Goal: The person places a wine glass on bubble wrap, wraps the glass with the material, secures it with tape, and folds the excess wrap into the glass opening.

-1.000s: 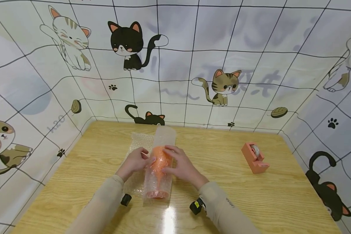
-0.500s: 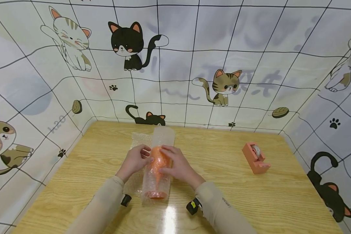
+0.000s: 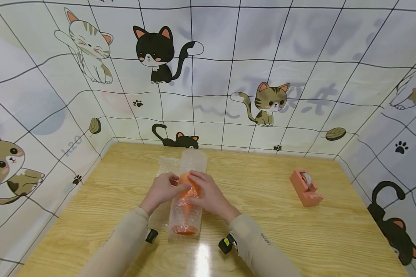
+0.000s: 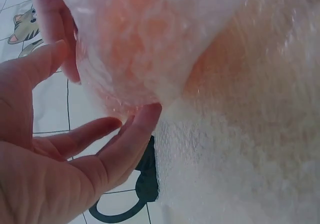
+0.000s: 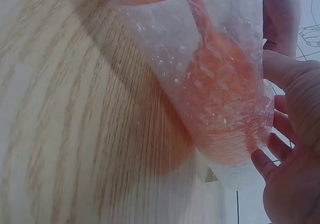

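Observation:
An orange stemmed glass [image 3: 186, 230] lies on the table inside a roll of clear bubble wrap [image 3: 193, 161]. Its bowl [image 5: 220, 79] and stem show through the layers, with the foot toward the person. My left hand [image 3: 163, 191] holds the roll from the left, its thumb across the top. In the left wrist view, the left fingertips [image 4: 152, 111] are right at the roll's lower side. From the right, my right hand [image 3: 212, 196] curves its fingers and thumb round the bowl part. A flat, unrolled stretch of bubble wrap [image 3: 160, 217] extends to the left, partly behind my left hand.
A pink tape dispenser [image 3: 306, 188] with a tape roll stands at the right of the wooden table [image 3: 260, 231]. Cat-print cloth [image 3: 211, 69] hangs along the back and both sides. A small black camera [image 3: 226, 245] sits at the right wrist.
My left thumb has moved right, farther over the top of the roll. My right hand keeps its hold. The head view has shifted slightly.

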Tool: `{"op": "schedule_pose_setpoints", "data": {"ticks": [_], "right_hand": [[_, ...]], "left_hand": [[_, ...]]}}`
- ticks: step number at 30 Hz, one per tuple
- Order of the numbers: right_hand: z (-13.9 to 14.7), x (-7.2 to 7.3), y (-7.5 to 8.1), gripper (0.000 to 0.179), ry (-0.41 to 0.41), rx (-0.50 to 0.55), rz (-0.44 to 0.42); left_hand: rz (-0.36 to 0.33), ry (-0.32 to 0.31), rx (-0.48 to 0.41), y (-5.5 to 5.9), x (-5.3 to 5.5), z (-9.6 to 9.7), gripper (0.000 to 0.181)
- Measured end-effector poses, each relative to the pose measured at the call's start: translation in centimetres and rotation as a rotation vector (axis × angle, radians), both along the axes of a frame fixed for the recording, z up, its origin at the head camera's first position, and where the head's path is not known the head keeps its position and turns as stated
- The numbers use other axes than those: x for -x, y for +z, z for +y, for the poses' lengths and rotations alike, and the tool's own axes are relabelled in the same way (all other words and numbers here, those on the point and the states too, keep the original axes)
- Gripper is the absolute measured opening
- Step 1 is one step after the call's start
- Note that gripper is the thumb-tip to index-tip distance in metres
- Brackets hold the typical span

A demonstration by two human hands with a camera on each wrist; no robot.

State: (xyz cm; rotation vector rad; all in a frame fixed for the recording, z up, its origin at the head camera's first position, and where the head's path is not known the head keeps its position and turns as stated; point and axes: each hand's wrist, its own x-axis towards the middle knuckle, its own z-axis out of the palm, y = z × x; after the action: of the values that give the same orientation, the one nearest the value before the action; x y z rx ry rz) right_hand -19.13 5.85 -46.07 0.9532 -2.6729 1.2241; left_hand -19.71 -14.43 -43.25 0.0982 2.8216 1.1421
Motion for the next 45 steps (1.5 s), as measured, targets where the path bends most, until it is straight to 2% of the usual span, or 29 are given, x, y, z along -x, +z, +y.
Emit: {"op": "schedule_pose_setpoints", "data": {"ticks": [10,19,27,37,45], "right_hand": [[-0.5,-0.2,-0.2,0.076,-0.023,0.013,-0.034],[-0.5,-0.6,-0.3,0.074,-0.02,0.051,-0.065],[0.4,-1.0,-0.1,0.071,-0.022,0.109,-0.11],[1.0,-0.8,-0.7,0.061,0.005,0.106,-0.071],[0.9,-0.9,-0.7,0.07,0.017,0.103,-0.098]], "left_hand": [[-0.021,0.052,0.039,0.1,0.0,1.1,0.061],[-0.086,0.077,0.02,0.1,0.0,0.2,0.062],[-0.123,0.069,0.002,-0.1,0.3,-0.7,0.062],[-0.2,0.053,-0.087,0.0,0.6,-2.1,0.063],[-0.224,0.036,-0.077,0.2,0.7,-3.1,0.065]]}}
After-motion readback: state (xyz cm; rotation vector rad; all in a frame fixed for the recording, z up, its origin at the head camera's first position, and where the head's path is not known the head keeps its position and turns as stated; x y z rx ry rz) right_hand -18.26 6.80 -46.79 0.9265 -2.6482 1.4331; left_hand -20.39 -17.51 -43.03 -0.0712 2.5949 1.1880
